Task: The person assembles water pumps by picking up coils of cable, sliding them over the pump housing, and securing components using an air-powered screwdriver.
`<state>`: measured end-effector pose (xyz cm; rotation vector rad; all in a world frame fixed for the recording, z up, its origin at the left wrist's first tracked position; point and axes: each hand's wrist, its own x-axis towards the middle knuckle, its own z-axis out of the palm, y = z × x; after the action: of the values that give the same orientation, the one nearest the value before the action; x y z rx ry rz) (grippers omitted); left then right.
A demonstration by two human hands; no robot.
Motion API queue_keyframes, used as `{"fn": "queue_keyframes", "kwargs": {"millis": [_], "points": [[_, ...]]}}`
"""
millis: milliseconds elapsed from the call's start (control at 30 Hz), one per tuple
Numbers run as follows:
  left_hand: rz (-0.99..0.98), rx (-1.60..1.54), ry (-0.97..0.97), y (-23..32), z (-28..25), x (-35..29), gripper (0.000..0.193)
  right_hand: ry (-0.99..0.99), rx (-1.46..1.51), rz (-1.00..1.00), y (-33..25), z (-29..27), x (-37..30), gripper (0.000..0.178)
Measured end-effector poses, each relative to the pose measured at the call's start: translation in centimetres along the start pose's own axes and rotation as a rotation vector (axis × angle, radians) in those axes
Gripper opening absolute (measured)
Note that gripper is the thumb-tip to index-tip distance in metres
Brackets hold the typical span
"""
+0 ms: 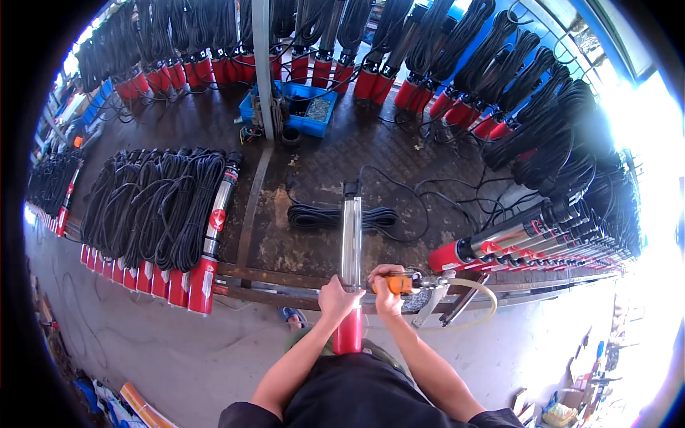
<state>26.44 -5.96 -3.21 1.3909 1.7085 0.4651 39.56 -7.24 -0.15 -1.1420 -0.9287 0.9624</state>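
A long submersible pump (352,239) lies across the table's front edge in front of me, its silver tube pointing away and its red end near my body. My left hand (338,297) is wrapped around the pump where the metal meets the red part. Right beside it, my right hand (387,292) grips an orange air tool (401,284), held level with its body to the right of the pump. A pale hose (485,289) curves from the tool's right end. The tool's tip is hidden by my fingers. Behind the tube sits a coiled black cable (314,216).
Finished-looking pumps with bundled cables line the left (203,278), the back (322,71) and the right (449,257) of the dark table (285,250). A blue bin (307,127) of small parts stands by a grey post (262,64). Loose cable (428,192) trails rightward.
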Motion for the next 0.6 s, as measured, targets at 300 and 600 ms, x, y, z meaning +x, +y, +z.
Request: {"fn": "queue_keyframes", "kwargs": {"millis": [300,600], "points": [[0.004,0.039,0.021,0.6,0.0,-0.6,0.069,-0.033,0.083,-0.072,1.6,-0.2,-0.4,0.023],[0.046,0.077,0.081,1.3,0.7,-1.0,0.063,0.008,0.057,-0.081,2.5,-0.7,0.6,0.015]]}}
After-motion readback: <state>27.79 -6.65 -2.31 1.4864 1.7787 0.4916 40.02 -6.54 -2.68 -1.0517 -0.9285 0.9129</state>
